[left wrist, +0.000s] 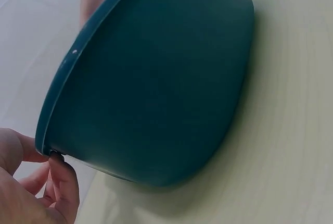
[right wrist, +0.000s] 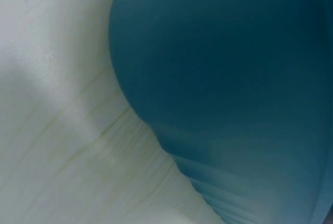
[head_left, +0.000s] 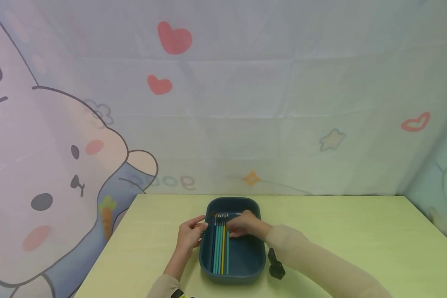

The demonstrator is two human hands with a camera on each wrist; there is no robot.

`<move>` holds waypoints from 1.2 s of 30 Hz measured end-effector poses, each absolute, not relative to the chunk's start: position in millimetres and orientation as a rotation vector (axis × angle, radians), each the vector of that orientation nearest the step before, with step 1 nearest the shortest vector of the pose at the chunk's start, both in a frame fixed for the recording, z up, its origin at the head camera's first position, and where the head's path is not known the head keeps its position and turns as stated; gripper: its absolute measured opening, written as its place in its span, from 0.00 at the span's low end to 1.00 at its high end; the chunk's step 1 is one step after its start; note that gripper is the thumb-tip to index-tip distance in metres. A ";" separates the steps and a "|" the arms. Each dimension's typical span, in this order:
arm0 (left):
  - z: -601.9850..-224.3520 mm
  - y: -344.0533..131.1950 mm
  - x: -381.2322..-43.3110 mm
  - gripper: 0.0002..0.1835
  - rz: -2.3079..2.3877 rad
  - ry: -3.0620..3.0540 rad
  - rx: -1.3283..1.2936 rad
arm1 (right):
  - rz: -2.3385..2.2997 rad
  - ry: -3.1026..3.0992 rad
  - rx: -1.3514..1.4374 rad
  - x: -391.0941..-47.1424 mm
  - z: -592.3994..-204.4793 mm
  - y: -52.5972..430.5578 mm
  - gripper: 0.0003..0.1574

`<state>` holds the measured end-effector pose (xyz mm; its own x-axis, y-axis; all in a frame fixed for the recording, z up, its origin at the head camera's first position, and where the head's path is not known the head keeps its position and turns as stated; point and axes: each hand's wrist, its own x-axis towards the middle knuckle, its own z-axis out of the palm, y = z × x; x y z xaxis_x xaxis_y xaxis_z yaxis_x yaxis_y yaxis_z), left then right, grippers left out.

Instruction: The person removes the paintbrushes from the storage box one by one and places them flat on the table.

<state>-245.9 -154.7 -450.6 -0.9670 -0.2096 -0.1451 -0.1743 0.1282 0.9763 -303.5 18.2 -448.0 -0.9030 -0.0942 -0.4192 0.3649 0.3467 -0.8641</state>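
A dark teal plastic basin [head_left: 247, 256] with rounded corners stands on the table. Several slim paintbrushes [head_left: 219, 248] lie side by side along its left half, bristle ends toward the far wall; their handles are dark blue, turquoise and yellow. My left hand [head_left: 189, 236] pinches the basin's left rim, thumb on top and fingers beneath, as the left wrist view also shows at the rim [left wrist: 42, 130]. Reaching in over the right side, my right hand [head_left: 243, 224] has its fingers curled at the upper part of the rightmost turquoise paintbrush [head_left: 227, 252]. Its fingertips are partly hidden.
The pale yellow-green table [head_left: 331, 231] extends to both sides of the basin. Behind it hangs a printed cloth [head_left: 246, 103] with hearts and a cartoon rabbit. A black device [head_left: 276, 265] shows beside my right sleeve. The right wrist view is filled mostly by the basin's outer wall [right wrist: 223, 78].
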 end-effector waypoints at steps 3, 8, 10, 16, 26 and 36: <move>-450.2 -154.3 -246.1 0.19 -2.025 -2.333 0.403 | -1.588 2.208 0.224 -304.4 -446.4 19.1 0.10; -450.2 -153.9 -245.7 0.19 -2.029 -2.327 0.422 | -1.629 2.161 0.204 -306.5 -443.4 19.9 0.07; -450.5 -153.8 -245.9 0.19 -2.028 -2.326 0.424 | -1.636 2.148 0.203 -307.1 -442.8 20.3 0.08; -450.6 -152.5 -246.3 0.19 -2.022 -2.329 0.415 | -1.669 2.133 0.203 -308.2 -438.0 22.7 0.12; -452.1 -153.4 -247.0 0.19 -2.014 -2.329 0.407 | -1.676 2.113 0.178 -305.1 -423.8 25.0 0.12; -452.7 -154.4 -248.0 0.20 -2.015 -2.341 0.405 | -1.692 2.083 0.157 -311.0 -419.8 30.3 0.13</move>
